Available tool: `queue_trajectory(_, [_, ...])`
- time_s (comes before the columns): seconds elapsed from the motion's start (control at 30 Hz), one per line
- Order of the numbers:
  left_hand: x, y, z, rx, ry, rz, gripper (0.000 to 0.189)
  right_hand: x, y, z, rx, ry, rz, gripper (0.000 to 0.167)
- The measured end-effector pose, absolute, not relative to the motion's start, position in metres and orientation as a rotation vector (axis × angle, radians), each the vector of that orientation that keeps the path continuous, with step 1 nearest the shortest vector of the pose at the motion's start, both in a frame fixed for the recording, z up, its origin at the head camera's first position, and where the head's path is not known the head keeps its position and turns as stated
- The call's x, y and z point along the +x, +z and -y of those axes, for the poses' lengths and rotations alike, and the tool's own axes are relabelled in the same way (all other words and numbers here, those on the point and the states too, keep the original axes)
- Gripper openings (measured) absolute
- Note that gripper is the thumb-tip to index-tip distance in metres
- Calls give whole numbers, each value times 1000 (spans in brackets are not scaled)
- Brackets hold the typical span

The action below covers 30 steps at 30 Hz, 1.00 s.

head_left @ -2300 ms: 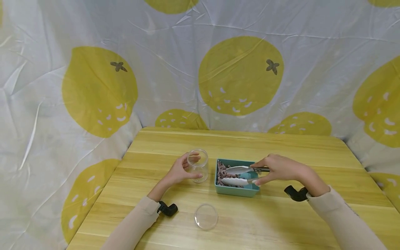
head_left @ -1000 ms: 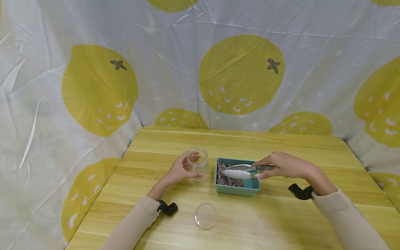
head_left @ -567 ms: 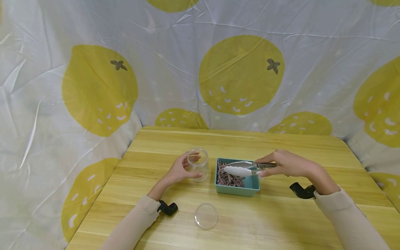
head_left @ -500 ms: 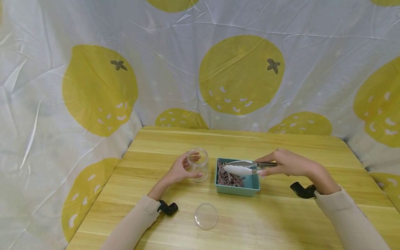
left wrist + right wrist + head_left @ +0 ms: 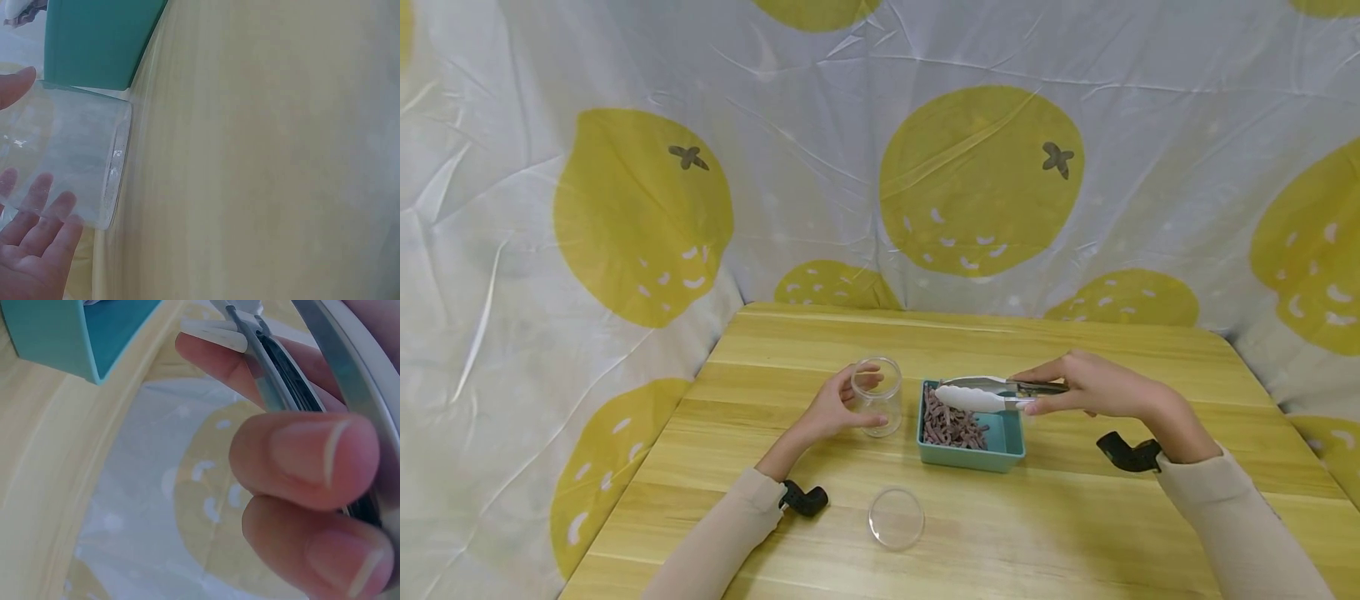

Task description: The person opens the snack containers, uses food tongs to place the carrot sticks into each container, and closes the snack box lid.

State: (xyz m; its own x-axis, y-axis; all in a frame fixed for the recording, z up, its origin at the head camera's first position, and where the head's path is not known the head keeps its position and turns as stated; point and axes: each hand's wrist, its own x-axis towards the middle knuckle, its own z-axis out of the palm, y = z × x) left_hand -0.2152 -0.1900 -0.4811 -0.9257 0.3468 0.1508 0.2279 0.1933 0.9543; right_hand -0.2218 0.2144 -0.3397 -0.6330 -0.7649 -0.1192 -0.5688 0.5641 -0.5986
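Observation:
My left hand (image 5: 829, 408) grips a clear round jar (image 5: 883, 408) standing upright on the table, thumb on the near side and fingers behind. In the left wrist view its fingers show through the jar wall (image 5: 75, 137). My right hand (image 5: 1101, 387) holds white-tipped metal tongs (image 5: 973, 400), their arms close together over a teal rectangular box (image 5: 970, 458). Brownish-purple strips (image 5: 951, 427) lie heaped in the box's left part. At the tong tips, in the left wrist view, a purplish strip (image 5: 26, 17) shows. The right wrist view has fingers (image 5: 306, 459) curled round the metal handles.
A clear round lid (image 5: 897, 518) lies flat on the wooden table (image 5: 1037, 542), nearer than the jar. A lemon-print cloth (image 5: 805, 167) hangs behind the table and at its sides. Black wrist cameras sit at both sleeves.
The tongs went from spread among the strips to closed, then rose a little above the box with the right hand. My left hand and the jar have stayed in place.

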Motion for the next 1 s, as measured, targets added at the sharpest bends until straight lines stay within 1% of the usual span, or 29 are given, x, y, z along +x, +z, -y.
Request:
queue_trajectory(0.57, [-216,-481,191,554,1838,-2354,80,-225,-332,-217,-1063,-788,-2410,51])
queue_trajectory(1.0, [-216,-481,190,555,1832,-2362,80,-235,-323,-214,-1109,-831,-2392,52])
